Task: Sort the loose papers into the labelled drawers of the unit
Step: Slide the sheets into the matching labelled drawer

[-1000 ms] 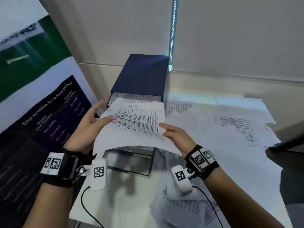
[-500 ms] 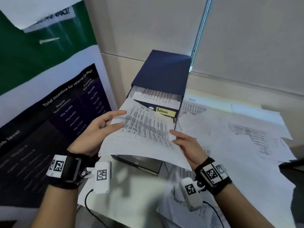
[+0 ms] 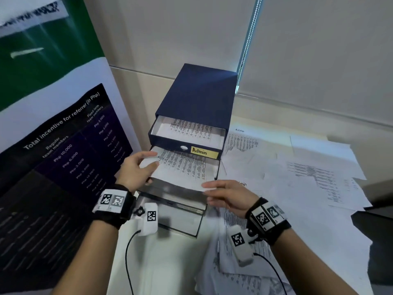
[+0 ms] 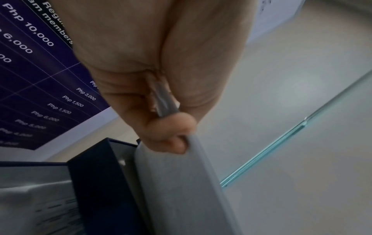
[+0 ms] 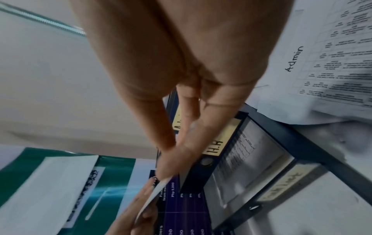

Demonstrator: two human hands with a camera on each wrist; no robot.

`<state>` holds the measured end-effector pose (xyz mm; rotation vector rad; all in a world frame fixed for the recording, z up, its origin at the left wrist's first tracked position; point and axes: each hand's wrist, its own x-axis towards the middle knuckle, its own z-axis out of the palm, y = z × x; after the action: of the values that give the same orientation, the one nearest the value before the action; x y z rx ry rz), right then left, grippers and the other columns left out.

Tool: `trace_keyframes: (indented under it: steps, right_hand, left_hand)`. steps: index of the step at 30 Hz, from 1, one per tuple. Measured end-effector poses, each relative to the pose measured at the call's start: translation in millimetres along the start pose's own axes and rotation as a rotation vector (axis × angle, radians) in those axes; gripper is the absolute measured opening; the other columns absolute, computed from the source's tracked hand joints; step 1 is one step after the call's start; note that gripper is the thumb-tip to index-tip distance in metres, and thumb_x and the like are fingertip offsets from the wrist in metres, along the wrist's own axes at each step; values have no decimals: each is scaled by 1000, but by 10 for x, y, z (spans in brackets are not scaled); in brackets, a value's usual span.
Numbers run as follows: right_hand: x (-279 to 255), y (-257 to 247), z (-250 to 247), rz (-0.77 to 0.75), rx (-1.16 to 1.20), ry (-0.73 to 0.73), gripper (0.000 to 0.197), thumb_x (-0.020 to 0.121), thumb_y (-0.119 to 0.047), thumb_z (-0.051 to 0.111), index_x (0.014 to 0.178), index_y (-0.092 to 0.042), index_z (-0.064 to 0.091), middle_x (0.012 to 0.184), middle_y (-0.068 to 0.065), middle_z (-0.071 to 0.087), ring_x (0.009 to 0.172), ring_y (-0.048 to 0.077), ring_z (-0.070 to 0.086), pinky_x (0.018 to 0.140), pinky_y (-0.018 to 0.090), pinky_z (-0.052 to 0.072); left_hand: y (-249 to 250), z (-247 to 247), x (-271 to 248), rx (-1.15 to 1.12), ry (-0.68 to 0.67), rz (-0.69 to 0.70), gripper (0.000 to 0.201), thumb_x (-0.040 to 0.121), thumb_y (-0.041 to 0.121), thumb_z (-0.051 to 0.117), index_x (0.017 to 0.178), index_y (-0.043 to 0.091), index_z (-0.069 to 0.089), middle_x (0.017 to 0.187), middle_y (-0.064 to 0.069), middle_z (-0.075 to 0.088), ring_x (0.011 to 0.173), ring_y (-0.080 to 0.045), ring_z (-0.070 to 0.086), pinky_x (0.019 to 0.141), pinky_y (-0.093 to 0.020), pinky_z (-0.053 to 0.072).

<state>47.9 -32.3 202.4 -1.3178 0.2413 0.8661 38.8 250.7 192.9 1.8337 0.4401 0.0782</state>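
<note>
The dark blue drawer unit (image 3: 197, 99) stands at the back of the table with three drawers pulled out. Its top drawer has a yellow Admin label (image 3: 204, 151) and holds a printed page. A printed sheet (image 3: 185, 169) lies slanted over the second drawer, which is labelled H.R (image 5: 217, 146). My left hand (image 3: 152, 159) pinches the sheet's left edge, seen close in the left wrist view as the left hand (image 4: 171, 127) gripping the grey sheet (image 4: 181, 190). My right hand (image 3: 207, 192) pinches its near right corner between thumb and fingers. The bottom drawer (image 3: 174, 211) sticks out farthest.
Several loose printed papers (image 3: 297, 177) cover the table to the right of the unit, some marked Admin. A tall banner (image 3: 53, 145) stands close on the left. A blind chain (image 3: 246, 45) hangs behind the unit. A dark edge (image 3: 378, 220) borders the table at right.
Both hands have carried the sheet forward and down, from above the unit's front to the second drawer under the Admin drawer. The head view has shifted closer.
</note>
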Motion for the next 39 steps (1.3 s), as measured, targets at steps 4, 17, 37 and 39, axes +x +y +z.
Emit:
trace_keyframes:
  steps: [4,17,37,39]
  right_hand:
    - [422,-113,-49,-91,63,183,20,86,12,63,102,3,68,90,21,69,67,17,71,65,20,59]
    - [517,523,-1360,-13,-197,634,32,87,-9,70,117,0,64,107,22,66,88,29,66,83,34,57]
    - [-108,1461,-2243,65,-78,235,73,43,-42,96,97,1,72,106,23,71,93,33,70,85,44,59]
    - [-101,1460,-2388,106,-70,208,71,48,-37,94,103,3,70,109,23,70,97,33,69,90,46,56]
  left_hand:
    - [-82,248,108,511,163,164,25,86,22,74,112,22,71,123,-10,55,109,-30,57,98,-44,48]
    - [-285,1175,322,967,-325,333,63,96,53,13,109,27,69,120,8,67,115,-17,57,108,-42,20]
    - [-1160,2859,-558,142,-84,-304,119,62,55,87,156,19,23,154,-8,41,142,-27,40,116,-43,35]
    - [-1112,2857,-554,65,-74,-372,109,59,58,88,149,19,39,143,-5,53,133,-27,51,111,-42,42]
